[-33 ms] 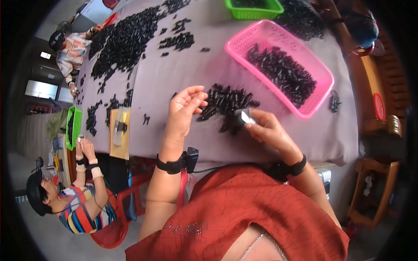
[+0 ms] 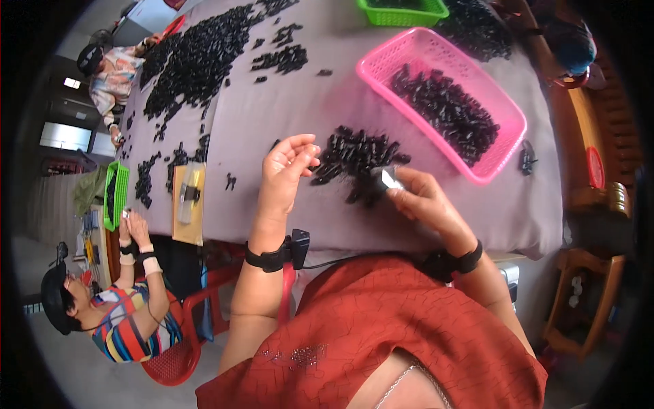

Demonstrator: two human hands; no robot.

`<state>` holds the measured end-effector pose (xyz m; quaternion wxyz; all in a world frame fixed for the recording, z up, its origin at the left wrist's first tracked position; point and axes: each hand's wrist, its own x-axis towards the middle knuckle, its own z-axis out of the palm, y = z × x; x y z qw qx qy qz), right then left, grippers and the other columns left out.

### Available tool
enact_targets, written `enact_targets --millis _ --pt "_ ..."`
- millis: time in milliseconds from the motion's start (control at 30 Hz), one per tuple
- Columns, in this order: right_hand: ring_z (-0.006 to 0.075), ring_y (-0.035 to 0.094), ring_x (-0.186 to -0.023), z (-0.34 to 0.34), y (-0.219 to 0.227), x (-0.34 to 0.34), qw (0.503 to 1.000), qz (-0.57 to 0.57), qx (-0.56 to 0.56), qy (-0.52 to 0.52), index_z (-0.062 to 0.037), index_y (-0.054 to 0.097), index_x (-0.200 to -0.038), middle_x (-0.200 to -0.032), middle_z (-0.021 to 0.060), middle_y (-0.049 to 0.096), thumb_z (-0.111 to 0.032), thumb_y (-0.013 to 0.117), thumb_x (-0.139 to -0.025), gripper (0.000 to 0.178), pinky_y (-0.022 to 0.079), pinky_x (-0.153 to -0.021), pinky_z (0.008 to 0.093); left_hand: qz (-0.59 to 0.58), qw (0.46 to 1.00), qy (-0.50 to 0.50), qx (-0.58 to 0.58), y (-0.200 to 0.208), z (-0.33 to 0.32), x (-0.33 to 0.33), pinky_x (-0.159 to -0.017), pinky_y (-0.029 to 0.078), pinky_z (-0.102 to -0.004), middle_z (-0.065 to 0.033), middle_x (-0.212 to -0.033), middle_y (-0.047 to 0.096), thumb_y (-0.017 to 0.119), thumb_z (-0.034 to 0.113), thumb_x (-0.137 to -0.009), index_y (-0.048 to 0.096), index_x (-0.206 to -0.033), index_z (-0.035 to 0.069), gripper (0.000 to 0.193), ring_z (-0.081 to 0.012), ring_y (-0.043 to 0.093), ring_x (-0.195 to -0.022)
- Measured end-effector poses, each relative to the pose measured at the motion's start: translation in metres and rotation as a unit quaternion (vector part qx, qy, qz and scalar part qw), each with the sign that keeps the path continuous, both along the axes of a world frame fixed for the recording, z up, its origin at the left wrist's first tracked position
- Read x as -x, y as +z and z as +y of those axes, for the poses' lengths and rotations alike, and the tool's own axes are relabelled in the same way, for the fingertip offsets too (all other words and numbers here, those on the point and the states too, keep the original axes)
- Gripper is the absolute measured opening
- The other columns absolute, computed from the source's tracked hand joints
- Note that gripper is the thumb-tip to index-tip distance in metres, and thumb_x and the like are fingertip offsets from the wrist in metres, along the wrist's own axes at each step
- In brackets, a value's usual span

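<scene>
My left hand point(image 2: 289, 167) is raised just left of a small pile of black plastic parts point(image 2: 361, 153). Its fingers curl toward the thumb in a pinch; whatever they may hold is too small to make out. On the pile's right side, my right hand point(image 2: 430, 201) grips a small flat silvery metal tool point(image 2: 390, 179) between thumb and fingers. The tool's far end is blurred against the dark parts, so its exact kind does not show. Behind the pile stands a pink plastic basket point(image 2: 499, 162), partly filled with similar black parts.
A large heap of black parts point(image 2: 197, 61) covers the far left of the cloth-covered table point(image 2: 272, 112). A green basket point(image 2: 409, 15) stands at the back. A wooden board point(image 2: 185, 228) lies at the left edge. Two people point(image 2: 136, 313) work on the left, another at the far right.
The whole view has shifted slightly. Both hands keep nearly the same pose, the right one still gripping the silvery tool.
</scene>
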<state>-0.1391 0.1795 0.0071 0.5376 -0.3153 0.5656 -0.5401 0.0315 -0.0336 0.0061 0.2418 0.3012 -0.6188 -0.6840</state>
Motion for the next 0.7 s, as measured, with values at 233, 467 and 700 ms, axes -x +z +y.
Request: enact_targets --millis 233,467,700 --pt "0.0014 0.04 -0.051 -0.006 -0.008 -0.003 1.0 0.011 -0.003 -0.017 -0.007 0.056 -0.094 -0.063 -0.006 0.046 -0.021 0.059 -0.094 0.014 0.029 -0.044 0.0183 -0.124 0.974 -0.011 0.187 -0.018 0.017 -0.027 -0.064 0.05 -0.0254 -0.0041 -0.079 0.066 0.068 0.009 -0.085 0.065 -0.094 0.0 0.013 -0.0113 0.06 -0.066" --pt "0.0013 0.04 -0.05 -0.001 -0.012 -0.009 0.999 0.03 0.002 -0.018 -0.007 0.056 -0.092 -0.064 -0.0056 0.047 -0.021 0.059 -0.095 0.014 0.03 -0.044 0.0189 -0.208 0.899 -0.046 0.382 -0.014 0.028 -0.024 -0.062 0.048 -0.0263 -0.0061 -0.079 0.06 0.07 0.006 -0.08 0.064 -0.095 0.001 0.017 -0.0132 0.057 -0.065" --pt "0.0016 0.04 -0.05 0.0 -0.012 -0.008 0.999 0.031 0.001 -0.026 -0.0075 0.056 -0.093 -0.063 -0.0055 0.047 -0.021 0.06 -0.095 0.015 0.029 -0.043 0.0191 -0.23 0.883 -0.067 0.403 -0.016 0.027 -0.024 -0.062 0.048 -0.0302 -0.0098 -0.084 0.057 0.07 0.007 -0.079 0.062 -0.097 0.003 0.021 -0.0187 0.058 -0.064"
